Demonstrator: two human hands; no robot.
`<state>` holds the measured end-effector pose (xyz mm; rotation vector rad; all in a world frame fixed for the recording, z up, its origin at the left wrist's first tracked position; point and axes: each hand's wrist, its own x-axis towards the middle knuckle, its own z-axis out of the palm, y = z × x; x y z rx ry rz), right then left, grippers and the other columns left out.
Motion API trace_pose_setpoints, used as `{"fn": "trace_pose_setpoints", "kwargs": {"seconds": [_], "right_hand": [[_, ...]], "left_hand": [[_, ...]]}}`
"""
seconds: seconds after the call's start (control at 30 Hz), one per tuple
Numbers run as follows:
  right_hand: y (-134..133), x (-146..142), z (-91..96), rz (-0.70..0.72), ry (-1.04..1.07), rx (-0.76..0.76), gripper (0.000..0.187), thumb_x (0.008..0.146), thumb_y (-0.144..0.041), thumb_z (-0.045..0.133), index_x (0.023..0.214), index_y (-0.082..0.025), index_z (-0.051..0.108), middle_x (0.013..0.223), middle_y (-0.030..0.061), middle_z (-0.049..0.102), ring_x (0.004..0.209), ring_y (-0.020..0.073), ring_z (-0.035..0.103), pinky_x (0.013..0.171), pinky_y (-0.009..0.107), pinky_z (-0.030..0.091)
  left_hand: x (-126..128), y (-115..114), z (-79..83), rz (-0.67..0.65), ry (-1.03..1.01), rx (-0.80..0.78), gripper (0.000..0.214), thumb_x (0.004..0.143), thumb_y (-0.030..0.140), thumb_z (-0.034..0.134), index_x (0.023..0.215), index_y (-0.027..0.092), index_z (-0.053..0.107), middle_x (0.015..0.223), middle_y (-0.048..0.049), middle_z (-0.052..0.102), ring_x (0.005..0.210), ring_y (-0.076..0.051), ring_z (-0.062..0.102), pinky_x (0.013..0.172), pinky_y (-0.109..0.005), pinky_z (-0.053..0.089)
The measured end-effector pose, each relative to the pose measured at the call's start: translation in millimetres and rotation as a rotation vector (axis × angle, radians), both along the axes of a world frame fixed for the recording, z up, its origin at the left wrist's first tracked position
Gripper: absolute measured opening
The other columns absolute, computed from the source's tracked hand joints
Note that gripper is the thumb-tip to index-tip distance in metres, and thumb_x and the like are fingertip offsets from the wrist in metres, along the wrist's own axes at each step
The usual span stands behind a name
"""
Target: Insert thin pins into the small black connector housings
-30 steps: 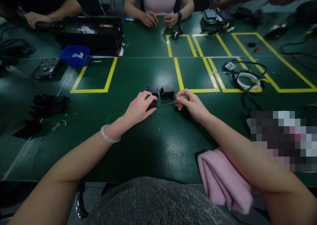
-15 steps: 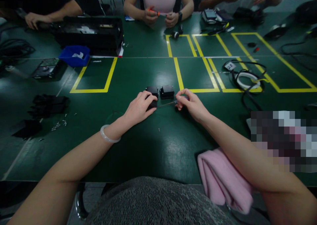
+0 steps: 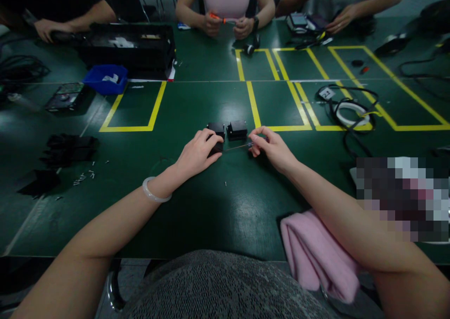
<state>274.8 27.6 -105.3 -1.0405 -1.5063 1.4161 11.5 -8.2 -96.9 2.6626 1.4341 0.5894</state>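
Note:
My left hand is closed over a small black block and pins it to the green table. My right hand pinches the handle of a thin screwdriver, whose shaft lies level with its tip at that block. Two more black blocks stand just behind, between my hands. A single small screw lies on the table nearer to me.
A pink cloth lies at the near edge under my right forearm. Black parts and loose screws are at the left, cables at the right, and a blue bin and black tray lie behind. Other people sit across the table.
My hands and the screwdriver have stayed almost still. The person opposite has raised an orange-handled tool, and another person's arms at far right have shifted.

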Motion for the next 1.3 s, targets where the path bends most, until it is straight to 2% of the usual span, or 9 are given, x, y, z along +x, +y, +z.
{"fn": "trace_pose_setpoints", "kwargs": {"seconds": [0.27,0.37,0.5,0.73,0.93,1.13,1.3], "right_hand": [[0.1,0.1,1.4,-0.015,-0.021,0.006,0.022,0.092,-0.030,0.076,0.100,-0.024,0.057,0.059,-0.0084,0.059,0.058,0.0132,0.058,0.072,0.031,0.050],[-0.3,-0.3,1.9,-0.013,-0.009,0.000,0.023,0.094,-0.036,0.076,0.098,-0.023,0.057,0.058,-0.0081,0.058,0.058,0.0131,0.057,0.069,0.031,0.049],[-0.9,-0.5,1.6,0.000,0.010,-0.009,0.030,0.095,-0.046,0.078,0.093,-0.024,0.058,0.052,-0.0102,0.050,0.054,0.0126,0.053,0.065,0.030,0.048],[-1.0,0.1,3.3,-0.012,0.006,-0.011,0.028,0.091,-0.038,0.081,0.099,-0.024,0.058,0.059,-0.0094,0.058,0.056,0.0124,0.056,0.072,0.032,0.052],[0.7,-0.5,1.8,0.006,0.015,-0.023,0.029,0.094,-0.045,0.079,0.096,-0.024,0.058,0.051,-0.0118,0.046,0.052,0.0119,0.050,0.066,0.031,0.050],[0.6,0.7,0.5,-0.010,0.008,-0.015,0.027,0.091,-0.035,0.079,0.102,-0.025,0.057,0.059,-0.0097,0.058,0.056,0.0123,0.057,0.077,0.034,0.055],[-0.1,0.0,1.7,-0.005,0.019,-0.030,0.029,0.095,-0.046,0.077,0.098,-0.024,0.058,0.054,-0.0107,0.050,0.054,0.0122,0.051,0.067,0.031,0.050]], "left_hand": [[0.7,0.8,0.7,0.013,-0.002,-0.015,0.032,0.097,0.018,0.071,0.128,0.016,0.063,0.132,-0.0153,0.064,0.120,-0.031,0.062,0.094,-0.046,0.060],[0.3,0.4,0.2,0.010,-0.006,-0.015,0.032,0.097,0.018,0.071,0.128,0.017,0.062,0.132,-0.0142,0.064,0.120,-0.030,0.062,0.093,-0.045,0.060],[0.3,0.2,-0.3,0.008,-0.009,-0.008,0.033,0.097,0.017,0.071,0.129,0.017,0.062,0.132,-0.0142,0.064,0.121,-0.030,0.063,0.094,-0.044,0.060],[0.2,0.4,-0.5,0.012,-0.008,-0.016,0.033,0.097,0.017,0.069,0.128,0.018,0.061,0.132,-0.0139,0.064,0.120,-0.030,0.063,0.094,-0.044,0.060],[0.4,0.5,-1.6,0.012,-0.002,-0.001,0.033,0.096,0.017,0.070,0.128,0.017,0.062,0.132,-0.0148,0.064,0.120,-0.031,0.062,0.095,-0.045,0.059],[0.3,1.3,-1.1,-0.001,0.001,0.005,0.033,0.097,0.018,0.071,0.128,0.016,0.062,0.132,-0.0155,0.064,0.119,-0.031,0.063,0.094,-0.045,0.059],[0.7,0.0,1.8,0.007,0.001,-0.021,0.033,0.097,0.018,0.071,0.128,0.016,0.062,0.133,-0.0156,0.064,0.121,-0.031,0.063,0.094,-0.045,0.060]]}}
